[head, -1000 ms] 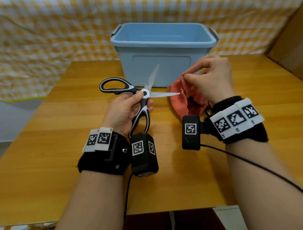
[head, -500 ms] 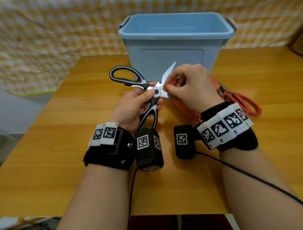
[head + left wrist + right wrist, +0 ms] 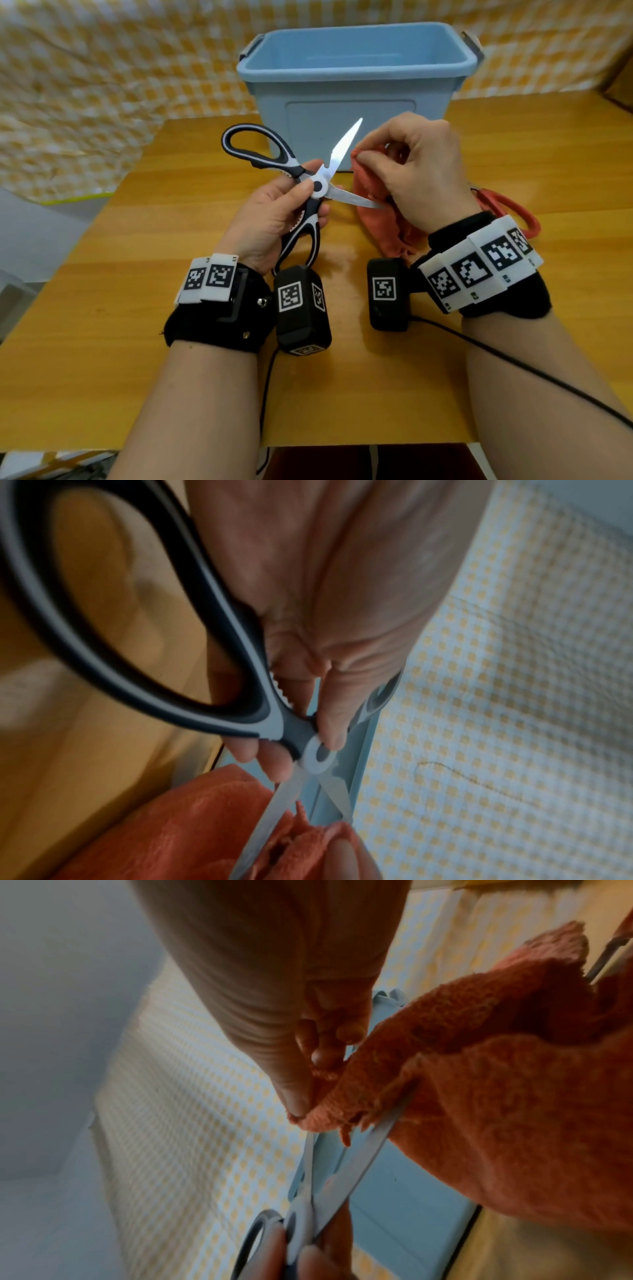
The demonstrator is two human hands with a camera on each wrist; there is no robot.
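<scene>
Orange-red terry cloth [image 3: 383, 226] is held off the wooden table [image 3: 137, 308] by the right hand [image 3: 418, 171], whose thumb and forefinger are closed in a pinch on its upper edge. Black-and-white kitchen scissors [image 3: 317, 187] are gripped by the left hand [image 3: 270, 219], with the thumb laid at the pivot and the fingers curled round the lower handle. The blades are spread apart: in the head view one is pointed to 1 o'clock and the other to 4 o'clock, its tip lost against the cloth.

Only in the right wrist view is the frayed edge seen draped over one blade, with the pinched corner just beside the other. In the left wrist view the fingertips [image 3: 277, 761] are seen pressed behind the pivot, a contact masked by the thumb from above.

A blue plastic bin [image 3: 342, 85] is stood at 12 o'clock from the hands. Red-handled scissors [image 3: 507, 209] are seen clearly in the head view alone, at 3 o'clock of the right hand and partly covered by the wrist.
</scene>
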